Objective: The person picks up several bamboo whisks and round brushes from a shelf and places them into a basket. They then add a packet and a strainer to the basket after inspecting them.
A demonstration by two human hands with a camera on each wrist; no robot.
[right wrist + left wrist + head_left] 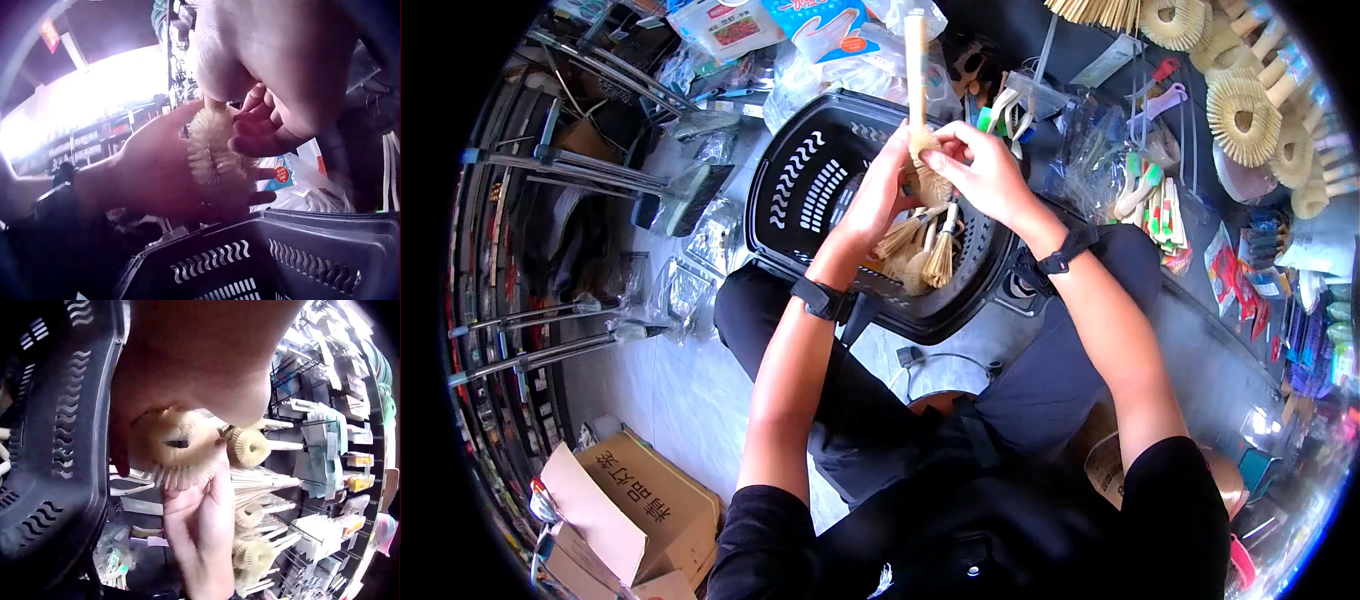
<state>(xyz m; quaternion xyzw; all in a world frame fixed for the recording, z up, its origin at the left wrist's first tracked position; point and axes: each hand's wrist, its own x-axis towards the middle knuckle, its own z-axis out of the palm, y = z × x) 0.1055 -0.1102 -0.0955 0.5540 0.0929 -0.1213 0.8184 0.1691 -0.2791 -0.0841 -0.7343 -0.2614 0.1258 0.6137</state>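
A bamboo brush stands with its long handle pointing up over a black plastic basket. Its round straw-coloured bristle head is held between both hands. My left hand cups the head from the left, and my right hand pinches the bristles from the right. In the right wrist view the bristle head lies against the left palm, with the right fingers curled over it. Several more brushes lie in the basket below.
Rows of similar round brushes hang on the display at the upper right. Packaged goods are piled behind the basket. Long-handled mops lean on the left rack. An open cardboard box sits at the lower left.
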